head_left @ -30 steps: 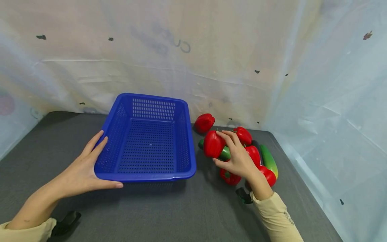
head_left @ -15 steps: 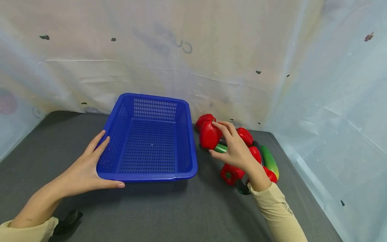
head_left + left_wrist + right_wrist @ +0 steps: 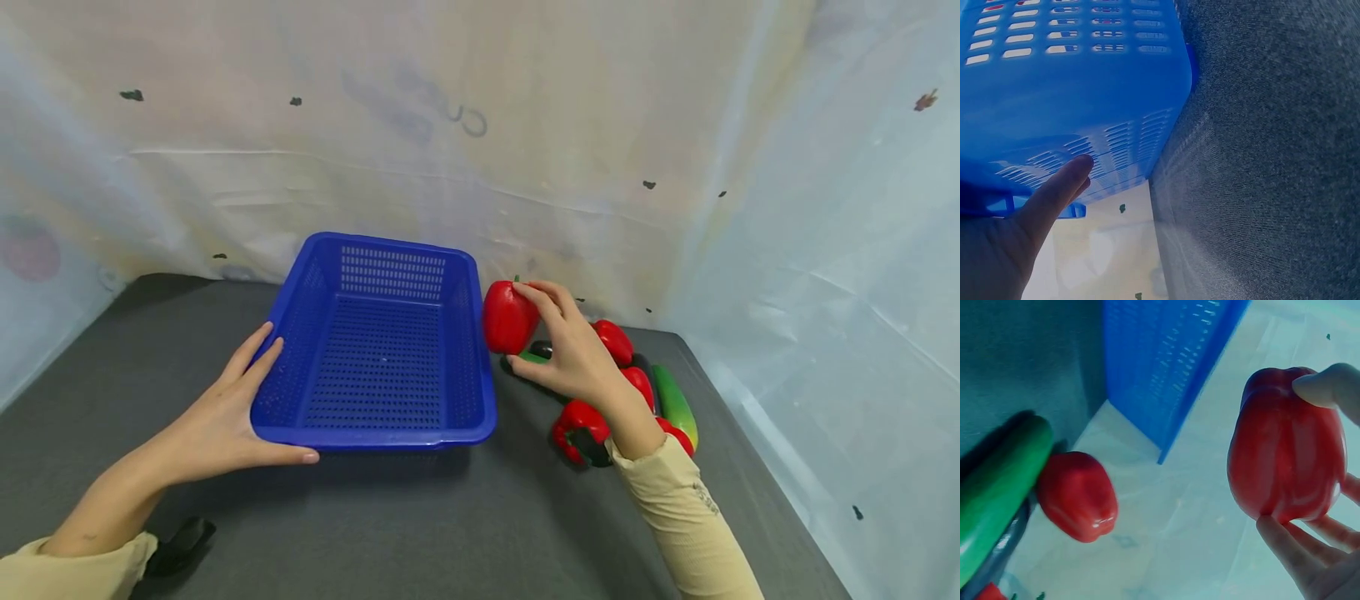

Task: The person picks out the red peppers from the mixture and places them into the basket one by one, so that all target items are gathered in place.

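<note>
A red bell pepper (image 3: 509,318) is pinched between the thumb and fingers of my right hand (image 3: 566,354), raised beside the basket's right rim. The right wrist view shows the thumb on one end of this pepper (image 3: 1288,447) and fingertips at the other. My left hand (image 3: 213,429) lies spread around the front left corner of a blue plastic basket (image 3: 367,437). Its fingers are fairly straight against the left rim, and the thumb runs along the front. In the left wrist view, fingers (image 3: 1063,187) extend along the basket's slotted outer wall (image 3: 1066,94).
Right of the basket, other red peppers (image 3: 581,429) lie with a green cucumber-like vegetable (image 3: 675,408) and dark elongated ones. Another red pepper (image 3: 1079,497) lies by the backdrop in the right wrist view. Sheeting (image 3: 562,150) hangs behind the dark tabletop (image 3: 420,533).
My right hand has lifted the red bell pepper up and left, away from the pile toward the basket's right rim. The left hand has stayed at the basket corner.
</note>
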Available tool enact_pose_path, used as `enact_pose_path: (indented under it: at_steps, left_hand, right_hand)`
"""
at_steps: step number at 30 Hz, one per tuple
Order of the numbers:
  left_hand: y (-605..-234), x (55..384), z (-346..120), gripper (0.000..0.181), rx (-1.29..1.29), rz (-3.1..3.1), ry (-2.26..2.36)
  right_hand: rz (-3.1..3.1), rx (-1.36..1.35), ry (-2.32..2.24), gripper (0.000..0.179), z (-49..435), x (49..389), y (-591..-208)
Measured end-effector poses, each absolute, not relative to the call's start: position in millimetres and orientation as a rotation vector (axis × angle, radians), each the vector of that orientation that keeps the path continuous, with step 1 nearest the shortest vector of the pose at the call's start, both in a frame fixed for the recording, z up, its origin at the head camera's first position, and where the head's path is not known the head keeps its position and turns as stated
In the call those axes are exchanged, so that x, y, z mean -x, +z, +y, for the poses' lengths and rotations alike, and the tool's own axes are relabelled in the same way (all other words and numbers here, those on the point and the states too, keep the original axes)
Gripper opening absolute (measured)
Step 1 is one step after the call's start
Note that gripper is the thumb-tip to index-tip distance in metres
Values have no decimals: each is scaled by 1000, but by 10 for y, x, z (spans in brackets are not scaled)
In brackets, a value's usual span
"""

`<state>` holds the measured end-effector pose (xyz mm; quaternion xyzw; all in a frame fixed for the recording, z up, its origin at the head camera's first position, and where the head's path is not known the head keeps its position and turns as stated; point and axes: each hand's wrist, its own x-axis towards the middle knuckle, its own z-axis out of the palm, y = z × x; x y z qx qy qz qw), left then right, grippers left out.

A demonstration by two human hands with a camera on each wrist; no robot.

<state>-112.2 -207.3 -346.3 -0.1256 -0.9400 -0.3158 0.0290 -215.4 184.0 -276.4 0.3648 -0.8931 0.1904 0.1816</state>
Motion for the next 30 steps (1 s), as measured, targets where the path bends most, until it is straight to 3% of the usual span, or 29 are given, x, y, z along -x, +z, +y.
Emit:
enact_pose_path:
  at_steps: [30]
  left_hand:
    - [-3467,1113,-2073,139,405,-2889,-991]
  right_hand:
    - [-2520,-1149,613,79,1129,2307,-2488]
